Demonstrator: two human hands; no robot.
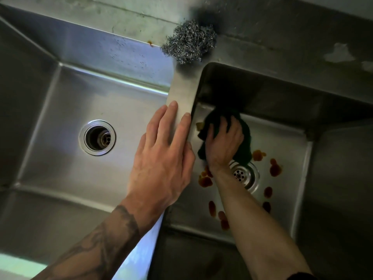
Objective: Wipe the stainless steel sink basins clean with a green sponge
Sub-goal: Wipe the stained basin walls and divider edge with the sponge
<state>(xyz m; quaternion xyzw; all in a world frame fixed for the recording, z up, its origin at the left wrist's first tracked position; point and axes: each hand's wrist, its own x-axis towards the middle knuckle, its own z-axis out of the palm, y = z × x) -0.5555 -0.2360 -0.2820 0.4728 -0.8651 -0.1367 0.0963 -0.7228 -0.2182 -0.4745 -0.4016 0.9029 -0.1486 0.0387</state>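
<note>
The left basin (60,118), left of the divider (182,91), looks free of stains, with bare metal around its open drain (97,137). The left hand (161,150) lies flat on the divider, fingers straight and holding nothing, seemingly bracing the person. At the divider's far end a wad of steel wool (188,44) sits on the sink's rim, untouched. Just right of the divider, the right hand (224,142) grips the green sponge (245,138) with curled fingers and presses it on the floor of the right basin (286,138), near the far corner beside the divider. The step in hand appears to be scrubbing this basin, with much undone. Brown stains (274,167) dot the floor around the strainer (246,176), right of the divider and nearer the person than the sponge. The next move probably calls for drawing the sponge, pressed flat, toward the person across those spots and around the strainer.
</note>
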